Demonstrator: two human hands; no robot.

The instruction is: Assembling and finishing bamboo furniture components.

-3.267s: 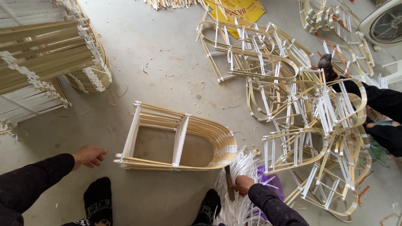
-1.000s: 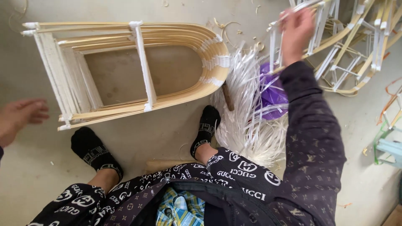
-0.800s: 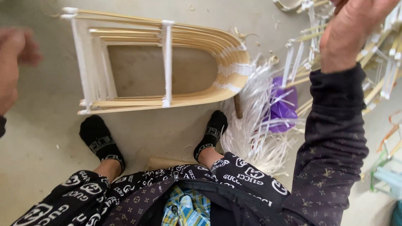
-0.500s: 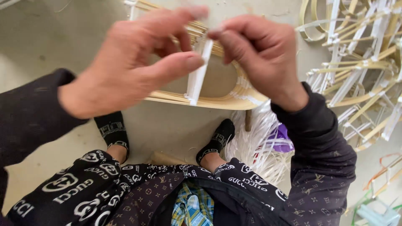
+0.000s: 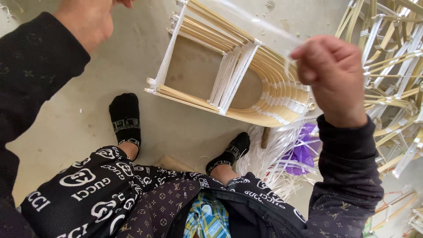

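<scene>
Fingers of the right hand pinch together on a thin white strip — it runs blurred, up and left toward the left hand, whose fingers are cut off by the frame, grip impossible to tell. Beneath them, an arched bamboo frame lies on the concrete floor, white strips heaped beside the right foot.

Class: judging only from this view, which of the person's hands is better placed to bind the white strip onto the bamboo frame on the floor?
Probably right: the right hand pinches the white strip directly above the bamboo frame; the left hand is farther off.
</scene>
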